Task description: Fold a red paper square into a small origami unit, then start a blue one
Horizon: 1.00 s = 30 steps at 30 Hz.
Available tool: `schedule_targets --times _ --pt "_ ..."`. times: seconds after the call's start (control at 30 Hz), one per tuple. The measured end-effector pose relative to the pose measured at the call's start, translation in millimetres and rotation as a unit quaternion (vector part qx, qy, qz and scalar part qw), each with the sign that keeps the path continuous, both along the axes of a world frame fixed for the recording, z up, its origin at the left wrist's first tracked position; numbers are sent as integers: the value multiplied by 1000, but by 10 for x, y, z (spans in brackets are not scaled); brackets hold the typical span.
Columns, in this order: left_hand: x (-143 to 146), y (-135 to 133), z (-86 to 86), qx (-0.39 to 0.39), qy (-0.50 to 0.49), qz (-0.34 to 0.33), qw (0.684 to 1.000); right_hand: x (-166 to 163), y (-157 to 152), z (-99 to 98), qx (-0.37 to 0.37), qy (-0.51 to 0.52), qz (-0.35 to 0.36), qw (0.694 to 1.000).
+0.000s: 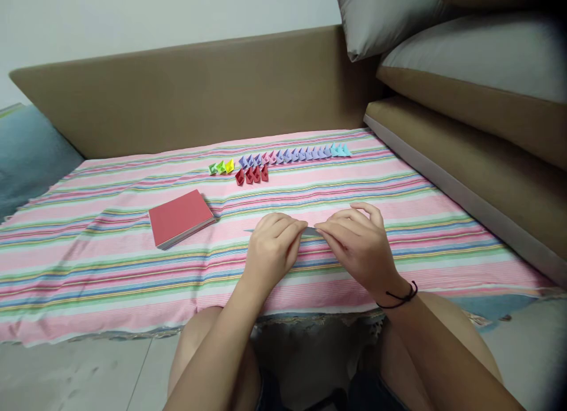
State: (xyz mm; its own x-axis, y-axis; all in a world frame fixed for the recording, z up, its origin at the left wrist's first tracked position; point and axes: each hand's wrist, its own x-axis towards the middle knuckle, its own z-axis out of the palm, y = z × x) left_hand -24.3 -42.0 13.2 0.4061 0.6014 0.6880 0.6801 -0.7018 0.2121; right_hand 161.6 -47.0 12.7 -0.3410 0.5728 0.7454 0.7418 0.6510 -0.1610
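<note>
Between my two hands is a thin, bluish-grey piece of folded paper (312,231), mostly covered by my fingers. Its pointed tip sticks out to the left past my left hand (273,241). That hand pinches the paper near its middle, fingers closed. From the other side, my right hand (358,240) grips it between thumb and index finger, with the outer fingers raised and curled. Beyond the hands stand small folded paper boats: a long row of purple and pink ones (295,155), light blue ones (340,150) at its right end, and several red ones (251,175) in front.
A stack of red square paper (181,216) lies to the left on the striped cloth (128,263). Green and yellow folded pieces (221,167) sit behind it. The brown sofa back (212,92) rises at the rear, and stacked cushions (478,86) fill the right side.
</note>
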Motion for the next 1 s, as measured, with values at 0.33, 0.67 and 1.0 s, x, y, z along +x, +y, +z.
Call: schedule_targets --times 0.33,0.67,1.0 --pt "-264 89 69 56 18 71 996 137 23 41 20 31 -23 999" --pt "-378 143 100 -36 -220 193 956 156 77 4 -230 319 -22 919" --pt "-6 99 -36 -474 -454 -20 754 38 112 -157 -421 482 64 766"
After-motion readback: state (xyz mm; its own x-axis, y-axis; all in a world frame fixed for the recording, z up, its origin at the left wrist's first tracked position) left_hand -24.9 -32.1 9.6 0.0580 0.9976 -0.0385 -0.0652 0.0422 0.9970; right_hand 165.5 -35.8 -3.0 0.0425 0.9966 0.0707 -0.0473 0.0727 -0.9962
